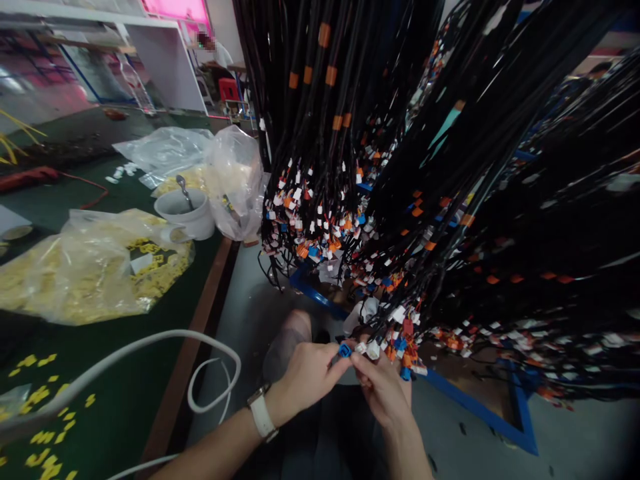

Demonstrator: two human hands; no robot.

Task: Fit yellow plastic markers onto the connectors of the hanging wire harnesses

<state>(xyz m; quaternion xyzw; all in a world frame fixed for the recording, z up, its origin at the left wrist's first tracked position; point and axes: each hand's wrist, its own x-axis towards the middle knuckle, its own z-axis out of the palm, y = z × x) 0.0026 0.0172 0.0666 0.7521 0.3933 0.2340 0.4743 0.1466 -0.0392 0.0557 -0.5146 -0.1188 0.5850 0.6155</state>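
Observation:
My left hand (305, 377), with a white watch on the wrist, pinches a small blue connector (345, 351) between thumb and fingers. Close beside it my right hand (383, 387) is closed around the wire ends of a hanging black harness, near a white connector (373, 349). More orange, red and blue connectors (406, 350) stick out above and beside the right hand. What the right fingers press on is partly hidden. Thick bundles of black wire harnesses (320, 87) hang in front of me, with many small coloured connectors at their lower ends.
On the green table (125, 373) at left lie a bag of yellow parts (90, 280), loose yellow pieces (50, 437), a white cup (193, 213) with a spoon, and clear plastic bags (235, 180). A white hose (150, 335) curves over the table edge. Blue frame bars (480, 407) stand below the harnesses.

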